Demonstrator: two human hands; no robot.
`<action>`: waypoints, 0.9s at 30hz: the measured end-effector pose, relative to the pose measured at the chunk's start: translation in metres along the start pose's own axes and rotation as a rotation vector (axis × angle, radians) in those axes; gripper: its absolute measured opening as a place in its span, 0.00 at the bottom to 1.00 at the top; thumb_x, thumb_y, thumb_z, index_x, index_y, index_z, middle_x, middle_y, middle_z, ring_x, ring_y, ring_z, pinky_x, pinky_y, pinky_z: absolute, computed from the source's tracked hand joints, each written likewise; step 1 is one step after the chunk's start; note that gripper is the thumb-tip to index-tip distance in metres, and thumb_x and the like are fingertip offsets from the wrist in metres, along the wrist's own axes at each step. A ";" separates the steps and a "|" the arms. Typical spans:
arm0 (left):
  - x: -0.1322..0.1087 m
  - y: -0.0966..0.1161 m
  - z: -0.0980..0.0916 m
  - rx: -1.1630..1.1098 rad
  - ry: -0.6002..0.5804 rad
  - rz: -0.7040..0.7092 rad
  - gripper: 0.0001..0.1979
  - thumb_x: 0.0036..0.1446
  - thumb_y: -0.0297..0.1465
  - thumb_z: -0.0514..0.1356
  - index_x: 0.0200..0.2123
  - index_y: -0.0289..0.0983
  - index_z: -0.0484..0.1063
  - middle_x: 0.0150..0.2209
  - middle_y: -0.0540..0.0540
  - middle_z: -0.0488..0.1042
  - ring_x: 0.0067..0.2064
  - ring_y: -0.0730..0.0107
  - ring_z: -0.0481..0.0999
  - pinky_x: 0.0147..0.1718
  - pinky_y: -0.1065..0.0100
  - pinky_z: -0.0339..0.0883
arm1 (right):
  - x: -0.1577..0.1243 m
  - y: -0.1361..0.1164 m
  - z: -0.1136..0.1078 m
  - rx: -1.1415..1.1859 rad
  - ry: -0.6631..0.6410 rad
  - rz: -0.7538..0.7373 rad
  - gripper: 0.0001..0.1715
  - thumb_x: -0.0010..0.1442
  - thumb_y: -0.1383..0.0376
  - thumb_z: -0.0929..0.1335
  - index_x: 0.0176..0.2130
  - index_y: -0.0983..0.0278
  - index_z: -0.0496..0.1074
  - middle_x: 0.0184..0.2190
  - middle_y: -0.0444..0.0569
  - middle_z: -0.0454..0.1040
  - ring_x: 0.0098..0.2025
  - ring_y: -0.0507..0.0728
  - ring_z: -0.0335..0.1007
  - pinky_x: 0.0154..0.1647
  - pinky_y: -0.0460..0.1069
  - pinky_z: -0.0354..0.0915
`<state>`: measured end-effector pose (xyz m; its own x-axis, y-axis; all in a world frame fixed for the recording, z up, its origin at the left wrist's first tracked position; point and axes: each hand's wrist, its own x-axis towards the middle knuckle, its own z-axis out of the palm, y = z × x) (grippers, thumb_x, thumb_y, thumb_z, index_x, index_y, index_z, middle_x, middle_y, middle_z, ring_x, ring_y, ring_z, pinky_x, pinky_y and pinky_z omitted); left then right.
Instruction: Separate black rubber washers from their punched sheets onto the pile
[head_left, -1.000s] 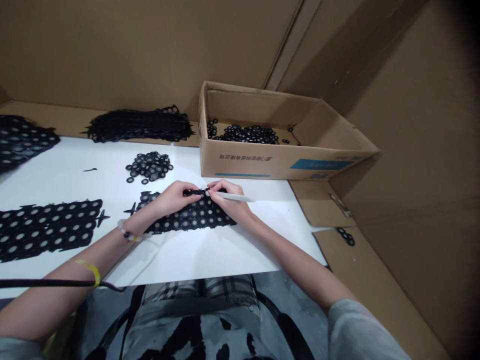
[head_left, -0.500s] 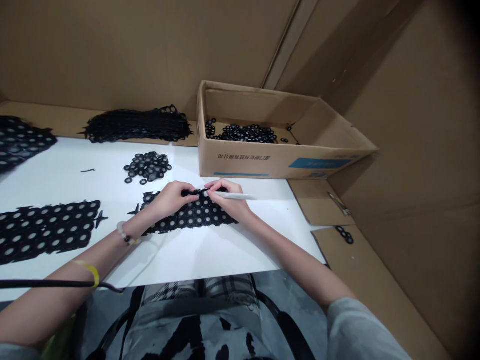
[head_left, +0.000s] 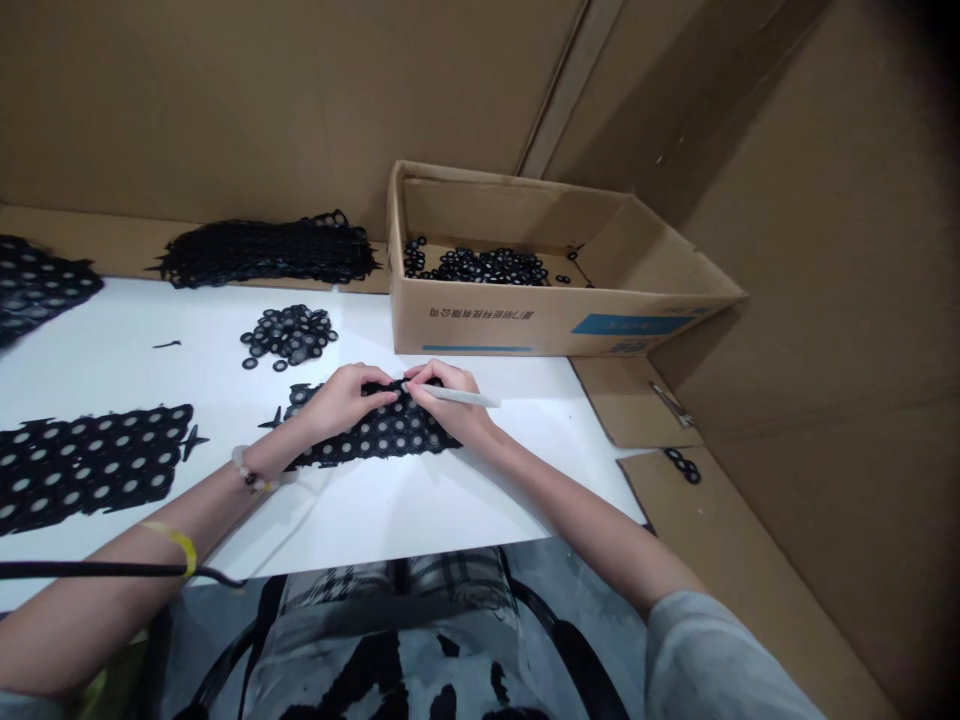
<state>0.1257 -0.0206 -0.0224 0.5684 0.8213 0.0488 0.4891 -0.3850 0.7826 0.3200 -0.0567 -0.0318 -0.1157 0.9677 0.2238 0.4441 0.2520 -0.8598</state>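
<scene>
**Held Flat, Tip at the Edge**

My left hand (head_left: pixel 345 398) lies open, pressing the black sheet (head_left: pixel 375 435) to the worktop (head_left: pixel 420 530) at 12 o'clock. My right hand (head_left: pixel 446 402) grips a white stylus (head_left: pixel 461 396), its tip at the sheet's top edge. Rings (head_left: pixel 289 335) sit at 11 o'clock, a carton (head_left: pixel 480 330) at 1. Firm pressure close beside the tip looks best, keeping the sheet from creeping.

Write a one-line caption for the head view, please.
The left hand rests on a black perforated sheet while the right hand holds a white pen-like tool at its edge.
</scene>
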 end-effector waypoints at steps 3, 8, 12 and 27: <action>0.000 0.000 -0.007 0.080 -0.039 -0.051 0.15 0.55 0.42 0.58 0.37 0.38 0.77 0.39 0.47 0.80 0.41 0.59 0.76 0.42 0.65 0.65 | 0.001 -0.003 -0.006 -0.043 -0.014 0.007 0.06 0.57 0.61 0.67 0.29 0.60 0.71 0.35 0.44 0.78 0.40 0.57 0.74 0.44 0.52 0.66; 0.002 -0.004 -0.013 0.147 -0.009 -0.126 0.15 0.53 0.43 0.59 0.35 0.38 0.77 0.39 0.46 0.80 0.42 0.57 0.76 0.43 0.63 0.65 | 0.003 -0.003 -0.015 -0.006 0.057 0.014 0.06 0.55 0.63 0.68 0.27 0.61 0.70 0.32 0.44 0.78 0.37 0.56 0.74 0.42 0.51 0.67; 0.003 -0.009 -0.008 0.028 -0.019 -0.100 0.15 0.54 0.43 0.59 0.36 0.39 0.77 0.40 0.48 0.80 0.44 0.58 0.76 0.47 0.63 0.65 | 0.004 -0.002 -0.012 0.130 0.076 -0.026 0.06 0.54 0.64 0.69 0.27 0.62 0.68 0.37 0.47 0.79 0.41 0.56 0.75 0.47 0.52 0.67; 0.002 -0.003 -0.001 -0.126 0.035 -0.147 0.15 0.51 0.41 0.61 0.36 0.36 0.78 0.41 0.44 0.80 0.45 0.57 0.76 0.49 0.60 0.65 | 0.003 0.003 -0.005 0.111 0.027 0.011 0.07 0.53 0.62 0.69 0.26 0.62 0.70 0.37 0.47 0.79 0.41 0.57 0.75 0.48 0.53 0.66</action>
<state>0.1244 -0.0174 -0.0239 0.4724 0.8799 -0.0515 0.4768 -0.2060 0.8546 0.3255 -0.0529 -0.0311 -0.0868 0.9704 0.2253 0.3442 0.2414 -0.9073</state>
